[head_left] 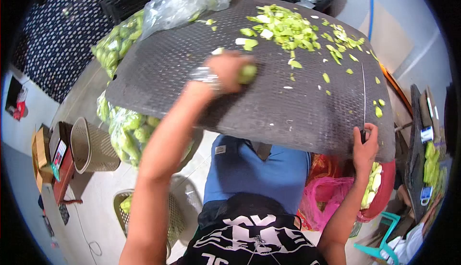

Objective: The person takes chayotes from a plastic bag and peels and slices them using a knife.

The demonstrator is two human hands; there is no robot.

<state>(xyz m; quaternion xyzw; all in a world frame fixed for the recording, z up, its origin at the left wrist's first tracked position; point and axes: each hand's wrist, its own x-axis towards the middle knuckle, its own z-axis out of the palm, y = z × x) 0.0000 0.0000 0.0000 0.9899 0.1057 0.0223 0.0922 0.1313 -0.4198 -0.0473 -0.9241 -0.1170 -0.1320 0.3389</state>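
My left hand, blurred by motion, is closed around a rounded green vegetable or fruit just above the dark textured mat. Its exact kind cannot be made out. At the mat's right front edge my right hand grips a knife by its dark handle. The thin blade, seen nearly edge-on, points away from me. Beyond my left hand lies a heap of pale green cut pieces. More scraps are scattered to the right, on both sides of the blade.
Clear plastic bags of green produce hang or stand left of the mat. A crumpled clear bag lies on its far left edge. Baskets stand on the floor. Below right, a red tub holds pale pieces beside pink netting.
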